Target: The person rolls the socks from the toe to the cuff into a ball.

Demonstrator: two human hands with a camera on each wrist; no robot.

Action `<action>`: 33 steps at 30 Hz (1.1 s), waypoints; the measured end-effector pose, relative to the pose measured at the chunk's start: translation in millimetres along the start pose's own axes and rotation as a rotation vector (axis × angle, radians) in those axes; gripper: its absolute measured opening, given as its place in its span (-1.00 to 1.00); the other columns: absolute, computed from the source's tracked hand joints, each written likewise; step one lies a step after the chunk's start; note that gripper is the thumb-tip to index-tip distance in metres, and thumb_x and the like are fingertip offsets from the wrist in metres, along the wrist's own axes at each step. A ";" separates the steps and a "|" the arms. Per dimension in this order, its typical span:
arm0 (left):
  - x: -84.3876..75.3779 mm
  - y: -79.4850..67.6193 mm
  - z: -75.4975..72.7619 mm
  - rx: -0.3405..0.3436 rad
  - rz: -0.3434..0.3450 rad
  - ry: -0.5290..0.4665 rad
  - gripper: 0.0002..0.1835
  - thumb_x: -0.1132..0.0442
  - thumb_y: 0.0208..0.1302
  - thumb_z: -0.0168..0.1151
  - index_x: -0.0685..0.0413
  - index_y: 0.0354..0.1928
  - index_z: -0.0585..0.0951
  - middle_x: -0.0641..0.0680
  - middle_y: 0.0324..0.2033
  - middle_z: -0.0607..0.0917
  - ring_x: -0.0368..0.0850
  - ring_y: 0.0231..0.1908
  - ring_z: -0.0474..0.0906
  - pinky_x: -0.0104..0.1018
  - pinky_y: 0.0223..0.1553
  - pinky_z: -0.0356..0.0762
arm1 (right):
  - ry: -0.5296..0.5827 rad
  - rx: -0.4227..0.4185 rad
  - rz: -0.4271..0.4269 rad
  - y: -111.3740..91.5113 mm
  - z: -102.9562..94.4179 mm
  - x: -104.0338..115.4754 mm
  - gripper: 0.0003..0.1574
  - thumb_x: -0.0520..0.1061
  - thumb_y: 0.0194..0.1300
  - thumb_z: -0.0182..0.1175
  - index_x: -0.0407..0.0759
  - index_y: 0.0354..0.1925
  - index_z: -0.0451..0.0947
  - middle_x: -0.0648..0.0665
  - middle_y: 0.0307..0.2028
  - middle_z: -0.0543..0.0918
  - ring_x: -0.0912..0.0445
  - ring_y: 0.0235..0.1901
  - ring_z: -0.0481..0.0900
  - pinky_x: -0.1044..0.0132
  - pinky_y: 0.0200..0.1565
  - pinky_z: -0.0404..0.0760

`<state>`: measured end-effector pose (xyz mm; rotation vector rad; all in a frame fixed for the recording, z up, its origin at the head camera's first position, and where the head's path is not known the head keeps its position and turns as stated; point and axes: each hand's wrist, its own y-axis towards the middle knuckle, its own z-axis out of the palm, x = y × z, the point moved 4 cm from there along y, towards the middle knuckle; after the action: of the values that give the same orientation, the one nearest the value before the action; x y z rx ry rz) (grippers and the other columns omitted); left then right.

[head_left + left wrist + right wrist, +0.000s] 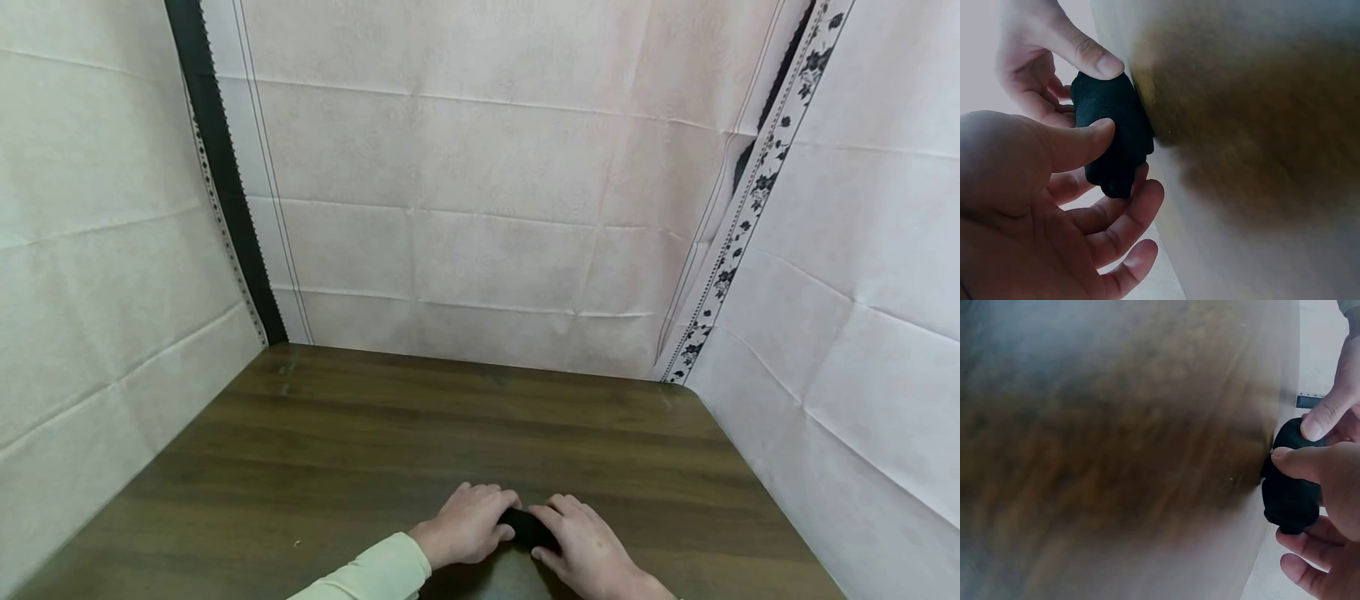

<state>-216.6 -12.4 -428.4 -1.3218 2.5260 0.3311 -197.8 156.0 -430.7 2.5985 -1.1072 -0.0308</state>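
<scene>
Between the two hands, close over the wooden table, is a small rolled-up bundle of black cloth point(531, 530). It looks soft, with a fine knit texture, in the left wrist view. My left hand point(468, 523) pinches one end, its thumb lying across the near face and its fingers behind. At the other end, my right hand point(588, 546) grips the rolled cloth point(1291, 500) with its thumb on top and fingertips curled underneath. The far side of the roll is hidden by the fingers.
A brown wood-grain table point(420, 433) spreads out under the hands. Pale creased cloth sheets point(487, 167) hang behind it and along both sides. A tiny light speck point(297, 543) lies on the tabletop left of the hands.
</scene>
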 end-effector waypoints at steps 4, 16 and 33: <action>0.4 -0.3 0.0 0.018 -0.009 -0.008 -0.79 0.10 0.39 0.31 -0.19 0.02 0.63 -0.20 -0.17 0.65 -0.27 -0.13 0.56 -0.20 -0.08 0.43 | -0.004 0.009 0.009 0.1 1.3 -0.1 -0.48 0.00 0.22 0.47 -0.11 0.10 0.62 0.06 -0.14 0.59 0.17 -0.18 0.53 0.22 -0.18 0.57; 2.6 -1.6 1.1 0.041 -0.036 -0.070 -0.78 0.10 0.43 0.25 -0.18 0.06 0.64 -0.21 -0.14 0.64 -0.28 -0.08 0.55 -0.15 0.00 0.43 | -0.004 -0.037 -0.023 -1.4 3.8 0.7 -0.44 -0.04 0.18 0.49 -0.16 0.11 0.60 0.02 -0.13 0.63 0.17 -0.19 0.55 0.24 -0.20 0.59; 1.2 2.2 6.9 0.000 -0.012 -0.075 -0.61 0.02 0.17 0.51 -0.26 0.00 0.58 -0.23 -0.15 0.59 -0.29 -0.06 0.50 -0.16 0.03 0.43 | 0.129 0.098 0.039 -1.1 5.5 -3.7 -0.53 0.09 0.41 0.27 -0.14 0.15 0.59 0.07 -0.16 0.61 0.28 -0.25 0.47 0.29 -0.27 0.53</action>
<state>-218.2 -9.9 -435.1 -1.2989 2.4561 0.3708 -200.5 157.9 -436.6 2.6205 -1.1396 0.2016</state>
